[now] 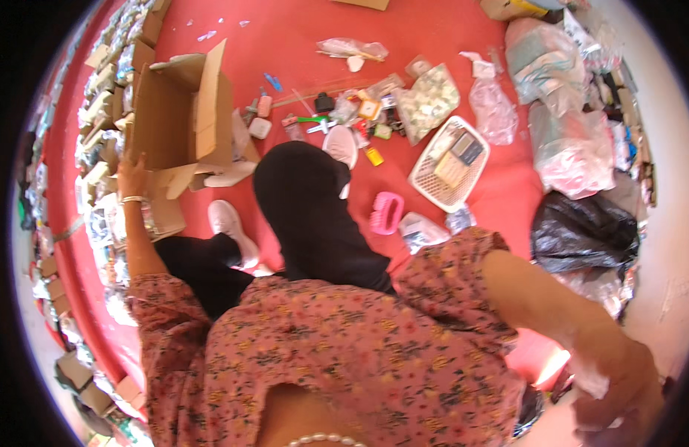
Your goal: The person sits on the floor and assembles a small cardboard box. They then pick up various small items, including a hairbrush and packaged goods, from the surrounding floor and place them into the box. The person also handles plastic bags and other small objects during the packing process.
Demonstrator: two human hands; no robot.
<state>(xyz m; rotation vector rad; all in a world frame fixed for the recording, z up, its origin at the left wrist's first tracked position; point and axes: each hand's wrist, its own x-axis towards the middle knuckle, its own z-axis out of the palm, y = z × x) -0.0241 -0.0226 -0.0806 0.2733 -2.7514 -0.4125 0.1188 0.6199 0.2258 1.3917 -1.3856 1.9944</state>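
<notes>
My left hand [133, 179] is at the near left edge of an open cardboard box [166, 119], its fingers closed on the edge. The box's flaps stand apart, and its brown inside shows. Out to the lower right, my right hand [620, 406] is bent down beside my body, blurred and partly cut by the dark rim. Something pale shows next to it, too unclear to name. Its fingers cannot be made out.
On the red floor lie a white basket [450, 164] with a calculator-like device, a pink plastic basket [387, 213], a bag of pale pieces [428, 103] and several small items. Stuffed plastic bags [572, 145] and a black bag [585, 232] line the right; rows of small boxes [106, 112] the left.
</notes>
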